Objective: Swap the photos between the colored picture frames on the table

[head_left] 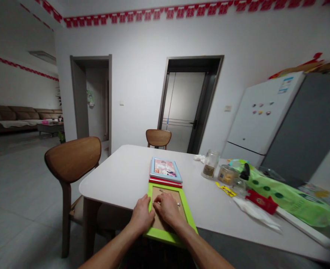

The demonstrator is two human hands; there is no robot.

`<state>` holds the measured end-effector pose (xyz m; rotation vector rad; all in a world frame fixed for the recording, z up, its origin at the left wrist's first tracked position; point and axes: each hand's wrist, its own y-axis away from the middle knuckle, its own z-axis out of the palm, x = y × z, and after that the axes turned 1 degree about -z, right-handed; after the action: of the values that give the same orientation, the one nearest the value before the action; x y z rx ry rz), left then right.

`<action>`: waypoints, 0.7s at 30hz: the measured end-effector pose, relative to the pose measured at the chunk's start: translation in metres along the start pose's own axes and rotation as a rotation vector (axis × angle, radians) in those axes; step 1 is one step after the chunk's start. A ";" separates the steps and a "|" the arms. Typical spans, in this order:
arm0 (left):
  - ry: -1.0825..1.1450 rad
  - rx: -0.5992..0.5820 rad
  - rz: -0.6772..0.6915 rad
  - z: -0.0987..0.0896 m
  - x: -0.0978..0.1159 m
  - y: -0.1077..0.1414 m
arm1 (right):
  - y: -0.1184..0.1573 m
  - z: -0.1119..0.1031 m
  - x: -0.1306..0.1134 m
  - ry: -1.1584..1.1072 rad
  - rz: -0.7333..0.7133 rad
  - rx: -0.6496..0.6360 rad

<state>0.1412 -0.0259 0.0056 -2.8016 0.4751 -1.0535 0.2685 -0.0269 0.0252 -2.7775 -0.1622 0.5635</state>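
Observation:
A lime-green picture frame (162, 234) lies back side up at the near table edge, its brown backing board (158, 224) showing. My left hand (142, 215) grips the frame's left side, with the thumb over the edge. On the backing board rests my right hand (167, 208), fingers curled and tips pressed together near the left inner edge; whatever they pinch is hidden. A small metal piece (161, 191) sits near the board's far end, and a shiny fastener (178, 204) shows right of my right hand. Beyond lies a light-blue picture frame (153, 166) with a pink picture, stacked over a red one (165, 181).
On the white table's (117, 175) right side stand a glass jar (212, 160) and a lower jar of food (227, 175). Near them lie a yellow packet (226, 189), a red packet (261, 201), white tissue (256, 215) and a green plastic bag (282, 192). A wooden chair (75, 157) stands left.

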 end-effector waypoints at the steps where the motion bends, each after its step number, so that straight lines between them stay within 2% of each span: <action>1: -0.007 0.001 0.000 0.000 0.000 0.000 | 0.001 -0.004 0.003 -0.063 -0.028 -0.018; 5: -0.037 0.003 -0.002 0.001 0.000 -0.002 | 0.019 -0.027 0.020 -0.285 -0.141 -0.112; 9: -0.057 0.006 0.001 0.003 -0.001 -0.003 | 0.042 -0.047 0.031 -0.316 -0.158 -0.338; 11: -0.065 0.005 0.003 0.004 -0.001 -0.004 | 0.047 -0.051 0.033 -0.327 -0.155 -0.383; 14: -0.076 0.007 0.007 0.006 -0.001 -0.006 | 0.048 -0.048 0.034 -0.361 -0.121 -0.370; 19: -0.075 0.020 0.013 0.008 -0.002 -0.010 | 0.046 -0.035 0.037 -0.303 -0.121 -0.198; 21: -0.059 0.022 0.012 0.007 -0.002 -0.011 | 0.045 -0.033 0.038 -0.281 -0.131 -0.166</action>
<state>0.1477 -0.0149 0.0015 -2.7983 0.4698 -0.9652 0.3181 -0.0724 0.0259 -2.8040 -0.4676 0.9420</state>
